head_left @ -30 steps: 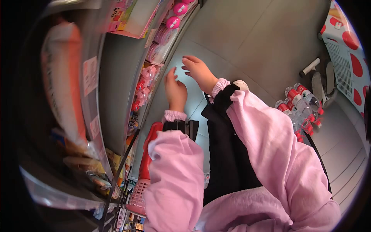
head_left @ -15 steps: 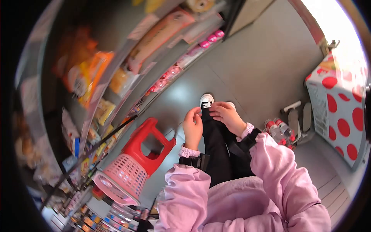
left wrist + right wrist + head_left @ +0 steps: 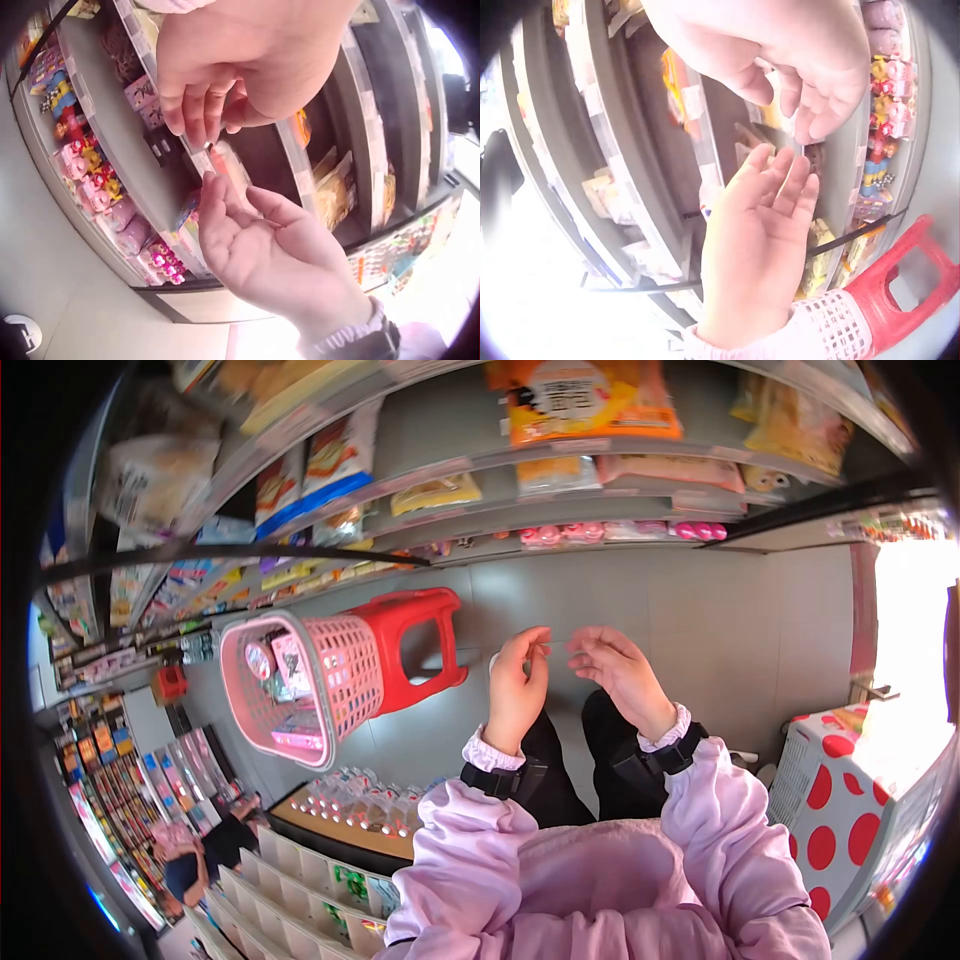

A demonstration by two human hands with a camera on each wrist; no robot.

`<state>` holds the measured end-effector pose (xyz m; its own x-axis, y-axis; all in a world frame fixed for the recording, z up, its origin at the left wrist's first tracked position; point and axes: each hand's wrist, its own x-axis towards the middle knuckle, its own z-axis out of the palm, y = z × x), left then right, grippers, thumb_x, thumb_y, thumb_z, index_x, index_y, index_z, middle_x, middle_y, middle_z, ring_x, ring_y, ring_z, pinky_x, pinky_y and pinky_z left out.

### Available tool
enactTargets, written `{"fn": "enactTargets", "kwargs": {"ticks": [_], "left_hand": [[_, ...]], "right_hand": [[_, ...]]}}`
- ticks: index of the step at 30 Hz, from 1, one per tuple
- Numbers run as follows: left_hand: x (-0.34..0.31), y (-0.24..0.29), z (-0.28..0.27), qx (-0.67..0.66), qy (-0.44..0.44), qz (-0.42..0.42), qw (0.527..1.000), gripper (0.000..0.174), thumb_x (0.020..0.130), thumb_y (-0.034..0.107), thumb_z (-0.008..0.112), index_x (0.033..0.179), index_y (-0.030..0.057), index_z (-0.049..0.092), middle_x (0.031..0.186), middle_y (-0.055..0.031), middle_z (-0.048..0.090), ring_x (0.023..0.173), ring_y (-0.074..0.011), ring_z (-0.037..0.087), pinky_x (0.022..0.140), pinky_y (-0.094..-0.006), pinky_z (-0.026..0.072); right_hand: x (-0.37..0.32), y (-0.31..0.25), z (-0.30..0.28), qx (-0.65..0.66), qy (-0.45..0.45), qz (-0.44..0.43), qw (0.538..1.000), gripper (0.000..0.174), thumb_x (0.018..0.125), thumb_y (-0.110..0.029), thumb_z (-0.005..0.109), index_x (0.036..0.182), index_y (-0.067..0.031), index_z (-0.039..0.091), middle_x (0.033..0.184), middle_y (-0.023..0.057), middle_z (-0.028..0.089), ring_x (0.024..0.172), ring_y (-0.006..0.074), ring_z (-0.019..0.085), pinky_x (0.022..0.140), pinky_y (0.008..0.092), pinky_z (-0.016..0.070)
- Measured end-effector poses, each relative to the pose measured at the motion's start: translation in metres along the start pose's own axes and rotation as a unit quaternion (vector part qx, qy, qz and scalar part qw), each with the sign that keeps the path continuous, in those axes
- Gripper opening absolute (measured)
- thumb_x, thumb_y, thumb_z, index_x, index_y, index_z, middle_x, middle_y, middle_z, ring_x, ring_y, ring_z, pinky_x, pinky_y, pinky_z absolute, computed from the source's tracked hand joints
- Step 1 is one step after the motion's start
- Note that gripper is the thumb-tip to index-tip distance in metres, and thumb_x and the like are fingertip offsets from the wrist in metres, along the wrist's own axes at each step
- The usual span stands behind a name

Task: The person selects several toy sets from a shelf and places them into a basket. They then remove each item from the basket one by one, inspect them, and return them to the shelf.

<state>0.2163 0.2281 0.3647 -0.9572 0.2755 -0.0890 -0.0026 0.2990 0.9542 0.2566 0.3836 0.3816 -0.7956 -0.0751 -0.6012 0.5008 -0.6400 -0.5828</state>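
My left hand (image 3: pixel 520 685) and right hand (image 3: pixel 625 675) are raised in front of my body, fingertips facing each other with a small gap between them. Both have softly bent fingers and hold nothing. In the left wrist view, the left hand (image 3: pixel 247 67) is above and the right hand (image 3: pixel 277 247) below, palm showing. Left of the hands, a pink plastic shopping basket (image 3: pixel 355 650) sits on a red plastic stool (image 3: pixel 392 670). Several pink packages (image 3: pixel 290 665) lie inside the basket.
Store shelves with bagged snacks (image 3: pixel 580 400) run along the far side, pink toys (image 3: pixel 560 535) on the lowest level. Clear bottles (image 3: pixel 375 810) stand front left beside a divided rack (image 3: pixel 300 900). A red-dotted white box (image 3: pixel 815 780) stands right. Another person (image 3: pixel 185 855) is at far left.
The head view has turned left, bringing the whole basket, the bottles and the rack into sight. The hands have drawn nearer my body and remain without anything in them.
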Motion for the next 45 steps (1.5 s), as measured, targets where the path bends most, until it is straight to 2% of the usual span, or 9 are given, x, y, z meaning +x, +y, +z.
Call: {"fn": "enactTargets", "kwargs": {"ticks": [7, 11, 19, 24, 30, 33, 34, 41, 45], "left_hand": [[-0.007, -0.017, -0.132, -0.010, 0.044, -0.043, 0.998, 0.024, 0.087, -0.003, 0.042, 0.109, -0.0026, 0.049, 0.099, -0.0073, 0.056, 0.085, -0.0126, 0.054, 0.077, -0.0228, 0.0439], [-0.005, -0.006, -0.226, -0.011, 0.098, -0.041, 0.994, 0.023, 0.087, -0.001, 0.044, 0.109, -0.0030, 0.049, 0.098, -0.0075, 0.056, 0.085, -0.0126, 0.054, 0.076, -0.0233, 0.0437], [0.000, -0.065, -0.406, 0.033, 0.213, -0.024, 0.976, 0.023, 0.083, -0.004, 0.045, 0.104, -0.0022, 0.053, 0.088, -0.0066, 0.058, 0.077, -0.0118, 0.054, 0.072, -0.0243, 0.0446], [0.005, -0.124, -0.495, 0.242, 0.293, -0.065, 0.923, 0.028, 0.082, -0.001, 0.048, 0.110, 0.0001, 0.050, 0.098, -0.0105, 0.056, 0.081, -0.0153, 0.055, 0.069, -0.0258, 0.0453], [0.014, -0.190, -0.541, 0.251, 0.313, -0.106, 0.910, 0.036, 0.080, 0.008, 0.055, 0.113, -0.0044, 0.048, 0.104, -0.0149, 0.055, 0.088, -0.0223, 0.055, 0.074, -0.0309, 0.0449], [0.020, -0.208, -0.548, 0.203, 0.302, -0.159, 0.918, 0.035, 0.081, 0.013, 0.056, 0.110, -0.0061, 0.050, 0.100, -0.0162, 0.057, 0.086, -0.0236, 0.056, 0.075, -0.0323, 0.0445], [0.023, -0.194, -0.545, 0.206, 0.294, -0.179, 0.916, 0.034, 0.081, 0.014, 0.056, 0.108, -0.0066, 0.051, 0.097, -0.0164, 0.058, 0.085, -0.0235, 0.057, 0.074, -0.0325, 0.0444], [0.013, -0.220, -0.556, 0.081, 0.261, -0.198, 0.941, 0.027, 0.084, 0.017, 0.055, 0.094, -0.0078, 0.055, 0.084, -0.0129, 0.061, 0.079, -0.0171, 0.058, 0.068, -0.0275, 0.0447], [0.008, -0.176, -0.548, -0.067, 0.253, -0.228, 0.938, 0.020, 0.086, 0.015, 0.055, 0.089, -0.0045, 0.055, 0.083, -0.0085, 0.060, 0.077, -0.0115, 0.057, 0.069, -0.0217, 0.0451]], "right_hand": [[0.038, 0.029, 0.107, -0.162, -0.046, -0.025, 0.985, 0.025, 0.088, -0.013, 0.045, 0.109, -0.0012, 0.048, 0.102, 0.0082, 0.055, 0.087, 0.0152, 0.055, 0.077, 0.0270, 0.0441], [0.065, 0.052, 0.178, -0.252, -0.093, -0.047, 0.962, 0.025, 0.085, -0.009, 0.048, 0.108, 0.0001, 0.048, 0.102, 0.0093, 0.055, 0.088, 0.0156, 0.056, 0.075, 0.0276, 0.0455], [0.131, 0.106, 0.333, -0.324, -0.204, -0.163, 0.909, 0.024, 0.083, -0.008, 0.050, 0.105, 0.0005, 0.049, 0.095, 0.0117, 0.057, 0.087, 0.0201, 0.057, 0.074, 0.0302, 0.0464], [0.176, 0.150, 0.404, -0.438, -0.265, -0.174, 0.841, 0.032, 0.081, -0.009, 0.051, 0.111, 0.0016, 0.048, 0.105, 0.0162, 0.057, 0.097, 0.0265, 0.057, 0.083, 0.0333, 0.0450], [0.217, 0.201, 0.467, -0.570, -0.274, -0.196, 0.750, 0.035, 0.076, -0.006, 0.047, 0.109, 0.0068, 0.046, 0.098, 0.0250, 0.055, 0.095, 0.0389, 0.053, 0.082, 0.0401, 0.0434], [0.234, 0.228, 0.479, -0.564, -0.192, -0.232, 0.769, 0.034, 0.073, -0.005, 0.047, 0.104, 0.0102, 0.045, 0.094, 0.0274, 0.054, 0.091, 0.0392, 0.054, 0.078, 0.0433, 0.0437], [0.236, 0.232, 0.483, -0.565, -0.155, -0.205, 0.784, 0.026, 0.069, -0.006, 0.050, 0.091, 0.0085, 0.051, 0.095, 0.0249, 0.056, 0.083, 0.0385, 0.058, 0.075, 0.0455, 0.0455], [0.244, 0.247, 0.481, -0.558, -0.190, -0.152, 0.793, 0.040, 0.068, -0.005, 0.051, 0.102, 0.0143, 0.042, 0.092, 0.0291, 0.055, 0.088, 0.0412, 0.055, 0.075, 0.0436, 0.0452], [0.242, 0.247, 0.482, -0.540, -0.191, -0.165, 0.803, 0.041, 0.070, -0.007, 0.051, 0.105, 0.0134, 0.042, 0.097, 0.0299, 0.053, 0.092, 0.0408, 0.053, 0.079, 0.0431, 0.0433]]}}
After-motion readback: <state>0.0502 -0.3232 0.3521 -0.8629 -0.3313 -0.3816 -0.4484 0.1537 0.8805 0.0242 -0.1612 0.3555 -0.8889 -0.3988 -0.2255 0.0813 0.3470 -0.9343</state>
